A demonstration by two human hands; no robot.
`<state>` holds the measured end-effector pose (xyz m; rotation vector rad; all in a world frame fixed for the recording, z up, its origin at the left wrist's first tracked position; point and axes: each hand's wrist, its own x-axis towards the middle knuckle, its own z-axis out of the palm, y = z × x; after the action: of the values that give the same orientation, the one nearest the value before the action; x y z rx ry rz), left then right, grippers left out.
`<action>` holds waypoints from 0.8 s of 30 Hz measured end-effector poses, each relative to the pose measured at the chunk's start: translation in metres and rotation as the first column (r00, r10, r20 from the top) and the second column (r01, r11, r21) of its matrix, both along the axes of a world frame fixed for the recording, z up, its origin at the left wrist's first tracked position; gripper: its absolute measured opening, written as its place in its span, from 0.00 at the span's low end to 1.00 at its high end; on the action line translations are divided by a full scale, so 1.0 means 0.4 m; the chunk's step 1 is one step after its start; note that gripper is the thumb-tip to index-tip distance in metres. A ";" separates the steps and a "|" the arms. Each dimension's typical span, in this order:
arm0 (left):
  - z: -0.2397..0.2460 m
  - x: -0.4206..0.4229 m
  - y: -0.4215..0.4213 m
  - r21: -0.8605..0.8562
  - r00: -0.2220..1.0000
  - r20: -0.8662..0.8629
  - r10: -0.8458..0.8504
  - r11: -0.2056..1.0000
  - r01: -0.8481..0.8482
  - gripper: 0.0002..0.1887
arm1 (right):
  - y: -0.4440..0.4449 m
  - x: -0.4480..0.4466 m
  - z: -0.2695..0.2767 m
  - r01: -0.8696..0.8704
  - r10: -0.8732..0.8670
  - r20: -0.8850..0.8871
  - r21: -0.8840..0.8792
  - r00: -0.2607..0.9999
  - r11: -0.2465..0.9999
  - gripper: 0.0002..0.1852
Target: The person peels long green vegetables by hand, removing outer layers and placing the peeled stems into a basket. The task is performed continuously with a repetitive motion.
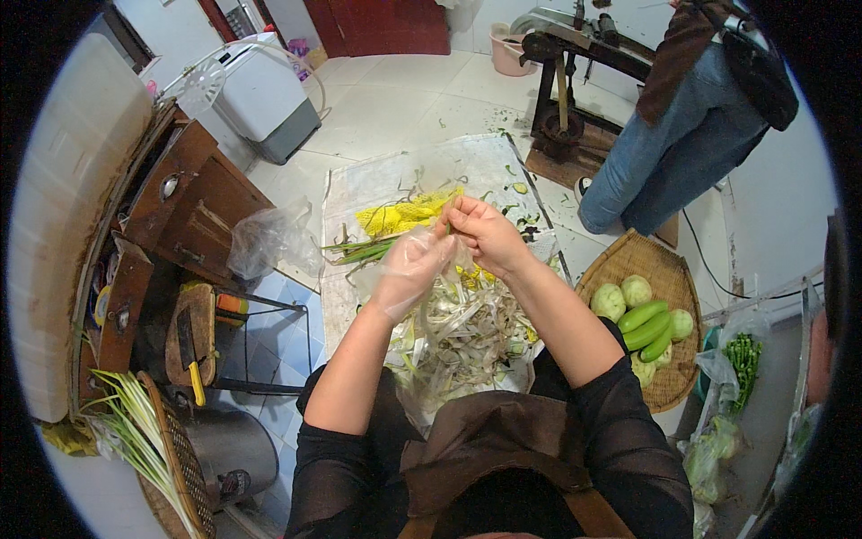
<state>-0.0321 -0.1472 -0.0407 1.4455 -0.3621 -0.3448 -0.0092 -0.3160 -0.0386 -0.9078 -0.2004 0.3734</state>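
Both my hands meet above a white sheet on the floor. My left hand (412, 264) appears to wear a thin clear plastic glove, its fingers curled against the right fingertips. My right hand (488, 236) is bare and pinches a thin scallion strand (450, 228), mostly hidden by the fingers. Green scallion leaves (360, 252) stick out left of the left hand; whether it holds them or they lie on the sheet is not clear. Behind them is yellow mesh netting (397, 214). Below my hands lies a heap of pale peelings and dry outer leaves (461, 330).
On the right, a woven bamboo tray (592, 266) holds round and long green vegetables. A person in jeans (663, 145) stands beside a belt-driven machine (566, 50). At left are a cleaver (186, 340) on a chopping board (202, 313), a basket with scallions (145, 431) and a plastic bag (269, 239).
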 end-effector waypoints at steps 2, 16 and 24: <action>0.011 -0.004 0.005 0.063 0.997 -0.004 -0.074 0.995 0.074 0.11 | -0.010 0.007 -0.008 -0.128 0.128 0.004 0.024 0.992 0.991 0.07; 0.099 0.026 0.109 -0.260 0.896 0.122 0.428 0.885 -0.387 0.16 | -0.003 -0.027 -0.131 0.466 0.342 0.516 -0.856 0.785 0.223 0.21; 0.038 0.032 0.147 0.102 0.912 0.303 0.275 0.942 -0.318 0.25 | 0.062 0.001 -0.092 0.185 0.132 0.368 -0.708 0.921 0.681 0.12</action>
<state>-0.0195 -0.0885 -0.0255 1.6763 -0.3455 0.0897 -0.0086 -0.2911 -0.0756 -1.8032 -0.4234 0.2298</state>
